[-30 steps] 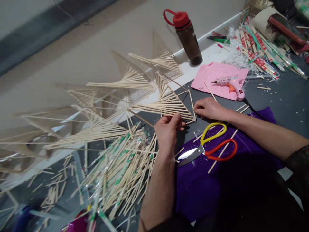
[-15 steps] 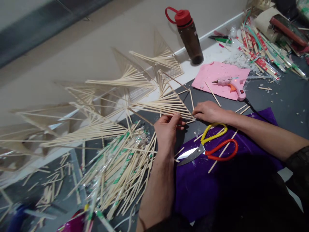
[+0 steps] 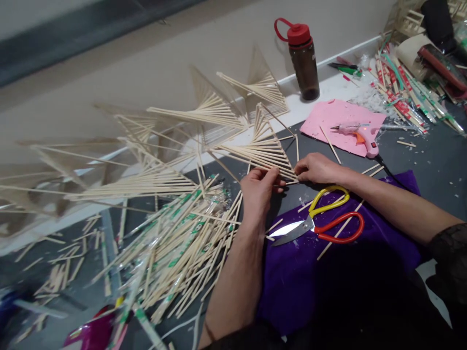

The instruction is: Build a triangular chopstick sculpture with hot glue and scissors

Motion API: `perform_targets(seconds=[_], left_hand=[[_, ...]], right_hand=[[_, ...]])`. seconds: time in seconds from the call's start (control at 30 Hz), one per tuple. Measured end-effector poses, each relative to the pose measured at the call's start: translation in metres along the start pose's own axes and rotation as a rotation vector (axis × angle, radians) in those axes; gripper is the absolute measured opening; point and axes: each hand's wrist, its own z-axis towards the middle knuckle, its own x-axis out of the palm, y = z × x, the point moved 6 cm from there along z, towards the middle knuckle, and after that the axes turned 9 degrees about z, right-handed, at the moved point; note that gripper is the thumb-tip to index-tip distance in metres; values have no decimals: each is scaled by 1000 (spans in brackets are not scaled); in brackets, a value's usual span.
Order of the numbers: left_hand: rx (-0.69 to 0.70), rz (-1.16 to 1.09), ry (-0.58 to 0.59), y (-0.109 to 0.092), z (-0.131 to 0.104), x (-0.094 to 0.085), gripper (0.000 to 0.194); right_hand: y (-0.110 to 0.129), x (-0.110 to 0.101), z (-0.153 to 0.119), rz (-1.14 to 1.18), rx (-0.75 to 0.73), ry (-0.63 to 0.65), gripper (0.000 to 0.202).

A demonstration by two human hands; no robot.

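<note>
On the grey bench [image 3: 419, 160], head view, the stick fan [image 3: 268, 151] stands before both hands, its row seemingly near complete; left hand [image 3: 258, 190] fingers pinch its lower edge; right hand [image 3: 318, 168] fingers bunch at its corner, hold unclear; loose sticks [image 3: 186, 253] lie unattached.

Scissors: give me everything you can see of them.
The scissors lie mostly on a purple sheet, unheld. Shiny metal blades point toward the left of the image; two smooth, plastic-looking loop handles spread apart at the other end, a yellow handle and a red handle. The red one crosses a thin stick. Whether the blades are fully shut is unclear.
</note>
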Motion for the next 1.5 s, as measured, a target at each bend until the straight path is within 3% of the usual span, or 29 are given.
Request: perform_targets(seconds=[0.77, 1.03, 1.27, 1.4, 1.5], left_hand=[[-9, -58, 52, -2, -2, 4, 24], [-40, -67, 57, 0, 0, 3, 25], [-125, -103, 117, 3, 4, 6, 25], [-106, -118, 115, 4, 7, 5, 26], [-106, -109, 119, 2, 7, 6, 24]], right_hand=[[-5, 1, 3, 32, 6, -70, 13], [-16, -2, 3, 350, 28, -59, 17], [-3, -38, -11, 456, -84, -197, 14], [-12, -88, -38, 384, -73, -343, 15], [-37, -129, -72, 93, 95, -574, 21]])
